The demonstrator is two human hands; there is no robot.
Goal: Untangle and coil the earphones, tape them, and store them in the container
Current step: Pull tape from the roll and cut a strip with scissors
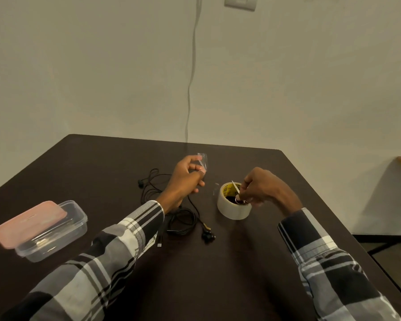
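On the dark surface (241,262), taping is in hand: left grip (185,174) pinches a cut tape strip (203,159), right grip (259,188) closed on a small blade (236,186) over the roll (233,205); next, wrap the coiled earphones (183,220) mid-surface.

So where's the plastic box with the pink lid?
The plastic box sits on the dark table at the person's far left, left of the earphones.

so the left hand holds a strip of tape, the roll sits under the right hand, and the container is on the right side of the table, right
Not quite: the container is on the left side of the table, as the head view shows. The rest holds: the left hand holds a strip of tape, and the roll sits under the right hand.
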